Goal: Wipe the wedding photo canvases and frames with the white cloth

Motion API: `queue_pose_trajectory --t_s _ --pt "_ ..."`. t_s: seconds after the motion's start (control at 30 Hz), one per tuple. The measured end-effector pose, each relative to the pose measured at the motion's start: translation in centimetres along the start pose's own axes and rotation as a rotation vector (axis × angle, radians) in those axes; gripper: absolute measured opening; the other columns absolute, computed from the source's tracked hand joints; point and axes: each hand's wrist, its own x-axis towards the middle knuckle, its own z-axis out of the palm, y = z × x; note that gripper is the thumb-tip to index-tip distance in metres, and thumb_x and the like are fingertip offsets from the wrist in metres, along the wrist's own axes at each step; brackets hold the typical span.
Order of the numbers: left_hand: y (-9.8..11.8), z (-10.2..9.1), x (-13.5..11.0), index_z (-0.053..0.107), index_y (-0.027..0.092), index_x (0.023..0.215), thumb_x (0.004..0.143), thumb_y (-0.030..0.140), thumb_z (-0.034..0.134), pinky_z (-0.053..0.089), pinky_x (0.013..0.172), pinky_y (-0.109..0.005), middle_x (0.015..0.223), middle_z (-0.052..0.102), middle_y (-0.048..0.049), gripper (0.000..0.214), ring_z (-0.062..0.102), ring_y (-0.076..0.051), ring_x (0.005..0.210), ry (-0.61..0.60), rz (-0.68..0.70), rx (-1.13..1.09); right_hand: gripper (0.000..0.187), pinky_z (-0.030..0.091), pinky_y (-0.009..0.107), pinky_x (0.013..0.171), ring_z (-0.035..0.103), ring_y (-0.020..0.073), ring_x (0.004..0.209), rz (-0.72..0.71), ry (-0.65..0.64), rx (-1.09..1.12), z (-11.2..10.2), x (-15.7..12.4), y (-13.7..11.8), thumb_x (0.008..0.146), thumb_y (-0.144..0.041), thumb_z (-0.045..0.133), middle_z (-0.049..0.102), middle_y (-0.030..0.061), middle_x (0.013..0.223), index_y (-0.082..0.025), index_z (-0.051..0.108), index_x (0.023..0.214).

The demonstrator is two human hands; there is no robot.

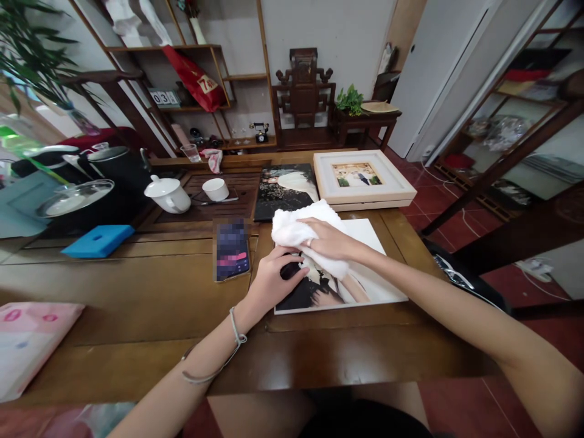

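Observation:
A large photo print [365,286] lies flat on the wooden table [150,298] in front of me. My right hand [331,240] presses a white cloth [296,234] down on the print, fingers laid over the cloth. My left hand [271,280] rests on the print's left edge, fingers spread flat and holding it steady. A phone [232,249] lies just left of the print.
Behind the print lie a dark photo print [283,188] and a white framed picture [362,177]. A white teapot [168,194] and cup [215,189] stand on a tea tray. A blue pad [98,240] and a pink packet [27,340] lie at the left.

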Motion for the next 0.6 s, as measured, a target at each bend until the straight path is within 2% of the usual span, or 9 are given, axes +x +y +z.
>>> queue_pose_trajectory --t_s 0.1,0.2,0.33,0.43,0.53,0.6 --pt "0.0 0.0 0.1 0.073 0.02 0.092 0.081 0.024 0.073 0.057 0.09 -0.041 0.105 0.071 -0.0097 0.011 0.069 -0.024 0.1 0.003 -0.004 -0.011 0.057 0.03 0.054 0.114 0.04 0.0293 0.138 -0.007 0.02 -0.045 -0.4 -2.2 1.4 0.084 -0.024 0.05 0.048 0.0143 0.147 -0.015 0.05 0.14" --pt "0.0 0.0 0.3 0.07 0.019 0.098 0.082 0.021 0.071 0.053 0.097 -0.044 0.113 0.07 -0.0105 0.016 0.066 -0.026 0.109 0.011 -0.029 -0.04 0.065 0.019 0.055 0.118 0.032 0.0296 0.143 -0.035 0.041 -0.203 -0.2 -5.2 1.8 0.075 -0.016 0.05 0.045 0.0129 0.15 -0.014 0.05 0.14" --pt "0.2 -0.2 0.4 0.062 0.019 0.11 0.091 0.014 0.052 0.05 0.102 -0.043 0.114 0.071 -0.0087 0.022 0.065 -0.023 0.112 0.035 -0.147 -0.073 0.077 0.006 0.065 0.116 0.015 0.0397 0.147 -0.03 -0.02 -0.459 2.3 -9.6 -1.1 0.07 -0.018 0.054 0.032 0.0176 0.157 -0.008 0.042 0.146" --pt "0.2 -0.3 0.3 0.058 0.019 0.114 0.095 0.014 0.043 0.049 0.101 -0.042 0.117 0.069 -0.0094 0.025 0.065 -0.021 0.112 0.038 -0.184 -0.063 0.085 0.003 0.07 0.114 0.004 0.0443 0.147 -0.101 -0.16 -0.42 4.1 -12.9 -4.5 0.072 -0.026 0.058 0.02 0.0216 0.16 -0.006 0.032 0.151" --pt "-0.1 -0.2 0.2 0.057 0.019 0.116 0.095 0.016 0.046 0.048 0.102 -0.041 0.12 0.067 -0.0103 0.024 0.062 -0.022 0.116 0.017 -0.152 -0.056 0.084 0.001 0.066 0.116 0.0 0.0405 0.148 -0.185 -0.254 -0.323 4.2 -15.3 -6.1 0.073 -0.027 0.057 0.017 0.018 0.161 -0.008 0.032 0.151" --pt "-0.3 -0.1 0.1 0.057 0.02 0.116 0.093 0.016 0.051 0.048 0.103 -0.042 0.121 0.066 -0.0108 0.025 0.061 -0.023 0.119 -0.008 -0.12 -0.046 0.082 0.004 0.061 0.119 0.005 0.0346 0.149 -0.18 -0.264 -0.277 3.3 -15.9 -5.5 0.07 -0.023 0.055 0.023 0.0121 0.161 -0.013 0.037 0.149"
